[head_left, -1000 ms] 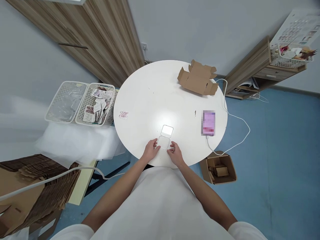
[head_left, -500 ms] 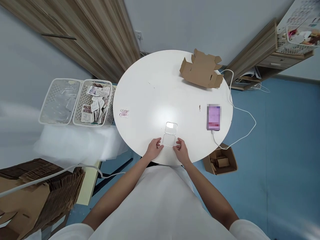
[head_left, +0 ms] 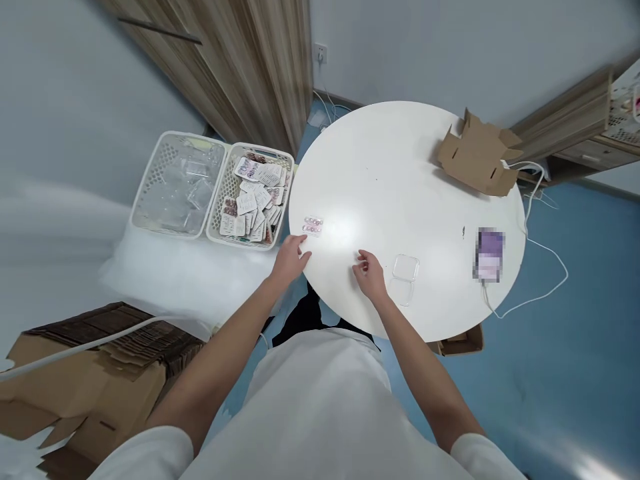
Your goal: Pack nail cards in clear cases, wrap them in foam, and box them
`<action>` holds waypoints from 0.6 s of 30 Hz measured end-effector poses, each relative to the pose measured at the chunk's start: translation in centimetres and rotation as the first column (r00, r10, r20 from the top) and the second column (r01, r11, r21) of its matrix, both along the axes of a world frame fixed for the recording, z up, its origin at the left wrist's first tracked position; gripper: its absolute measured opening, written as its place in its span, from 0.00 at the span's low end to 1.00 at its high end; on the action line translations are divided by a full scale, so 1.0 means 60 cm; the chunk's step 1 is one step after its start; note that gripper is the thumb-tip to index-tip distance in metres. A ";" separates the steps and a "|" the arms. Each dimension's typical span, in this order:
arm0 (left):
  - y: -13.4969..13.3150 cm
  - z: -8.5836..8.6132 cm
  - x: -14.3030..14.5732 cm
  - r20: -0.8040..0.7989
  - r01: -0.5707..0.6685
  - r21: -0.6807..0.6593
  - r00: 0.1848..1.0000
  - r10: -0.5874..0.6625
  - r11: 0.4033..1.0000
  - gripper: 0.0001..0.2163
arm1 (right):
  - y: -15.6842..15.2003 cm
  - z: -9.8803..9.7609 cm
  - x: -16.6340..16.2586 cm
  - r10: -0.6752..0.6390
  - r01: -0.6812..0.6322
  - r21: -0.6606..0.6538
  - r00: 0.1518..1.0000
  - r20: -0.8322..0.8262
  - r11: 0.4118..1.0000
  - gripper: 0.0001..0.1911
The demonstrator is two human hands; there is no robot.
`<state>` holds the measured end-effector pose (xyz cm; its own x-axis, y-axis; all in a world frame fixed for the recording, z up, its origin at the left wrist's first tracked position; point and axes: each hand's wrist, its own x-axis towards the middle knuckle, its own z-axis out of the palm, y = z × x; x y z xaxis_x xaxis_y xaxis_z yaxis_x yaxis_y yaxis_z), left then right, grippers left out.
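An opened clear plastic case lies flat near the front edge of the round white table. My right hand rests just left of the case with its fingers loosely curled and nothing in them. My left hand reaches along the table's left edge, fingers apart and holding nothing, a short way below a small pink card of items.
Two white baskets stand left of the table, one with clear plastic cases and one with printed cards. A folded cardboard box and a charging phone lie on the table's right side. Flattened cardboard is stacked at lower left.
Both hands have let go of the clear case. My left hand has moved left toward the pink card, and the view has swung to the left.
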<state>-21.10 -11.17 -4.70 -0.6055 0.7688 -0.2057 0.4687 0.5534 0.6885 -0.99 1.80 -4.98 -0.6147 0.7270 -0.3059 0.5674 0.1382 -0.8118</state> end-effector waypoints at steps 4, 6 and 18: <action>0.038 0.000 -0.075 -0.054 0.090 -0.074 0.994 -0.094 0.993 0.25 | -0.005 -0.016 -0.101 0.147 -0.155 0.112 0.986 0.077 0.982 0.24; 0.061 -0.003 -0.096 -0.076 0.148 -0.162 0.984 -0.161 0.976 0.31 | -0.001 -0.022 -0.139 0.161 -0.179 0.153 0.979 0.121 0.972 0.26; 0.084 -0.026 -0.108 -0.013 0.246 -0.244 0.966 -0.257 0.938 0.28 | -0.006 -0.040 -0.243 0.128 -0.205 0.185 0.925 0.359 0.961 0.31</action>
<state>-27.58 -6.14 -6.29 -0.4111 0.8289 -0.3794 0.6410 0.5587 0.5262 -15.57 1.46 -7.36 -0.6190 0.6950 -0.3657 0.7570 0.4039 -0.5137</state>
